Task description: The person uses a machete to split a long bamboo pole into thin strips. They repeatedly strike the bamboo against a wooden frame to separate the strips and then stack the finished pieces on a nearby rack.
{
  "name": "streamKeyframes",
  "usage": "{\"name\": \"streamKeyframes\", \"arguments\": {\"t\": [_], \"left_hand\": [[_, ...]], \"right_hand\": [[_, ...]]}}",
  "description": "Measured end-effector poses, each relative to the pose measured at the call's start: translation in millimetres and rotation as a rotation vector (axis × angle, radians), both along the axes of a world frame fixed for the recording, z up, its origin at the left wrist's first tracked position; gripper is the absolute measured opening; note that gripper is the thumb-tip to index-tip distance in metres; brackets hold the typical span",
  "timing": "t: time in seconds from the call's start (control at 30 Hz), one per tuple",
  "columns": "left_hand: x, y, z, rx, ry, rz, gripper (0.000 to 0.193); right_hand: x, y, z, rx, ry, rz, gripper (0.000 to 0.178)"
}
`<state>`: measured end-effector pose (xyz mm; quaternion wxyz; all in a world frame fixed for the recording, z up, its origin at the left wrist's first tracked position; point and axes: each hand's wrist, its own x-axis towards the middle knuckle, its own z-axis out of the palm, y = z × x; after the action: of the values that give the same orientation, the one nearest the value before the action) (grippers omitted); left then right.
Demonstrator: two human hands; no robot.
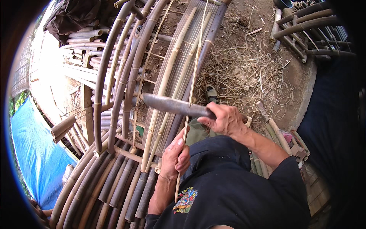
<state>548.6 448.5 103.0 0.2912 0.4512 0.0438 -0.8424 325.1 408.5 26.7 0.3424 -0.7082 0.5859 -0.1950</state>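
One left hand (176,155): we grasp a long, thin, pale bamboo strip (193,78) between thumb and fingers, near its lower end, which lies over our black shirt (244,183).
One right hand (225,120): we clench the handle of a broad, dark grey metal blade (167,105), its tip pointing left.
Strip and blade: they cross between our hands, seemingly touching; the strip slants up past the top edge of view.
Behind them: we see a long panel of narrow bamboo slats (172,76).
Left: curved brown bamboo poles (100,95) stand beside the panel; farther out spreads a bright blue tarp (38,149).
Ground, upper right: straw-coloured bamboo shavings (249,76) lie scattered on brown earth.
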Motion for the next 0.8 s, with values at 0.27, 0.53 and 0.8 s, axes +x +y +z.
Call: {"name": "streamKeyframes", "arguments": {"t": [0.27,0.53,0.8], "left_hand": [[-4,2,0,-0.009,0.043,0.012,0.051],[4,17,9,0.022,0.024,-0.008,0.051],[9,44,15,0.056,0.051,0.009,0.048]], "right_hand": [[-20,-22,-21,-0.023,0.049,-0.065,0.055],[-37,-37,-36,-0.087,0.114,-0.088,0.057],[-60,-43,-46,0.066,0.029,-0.088,0.063]]}}
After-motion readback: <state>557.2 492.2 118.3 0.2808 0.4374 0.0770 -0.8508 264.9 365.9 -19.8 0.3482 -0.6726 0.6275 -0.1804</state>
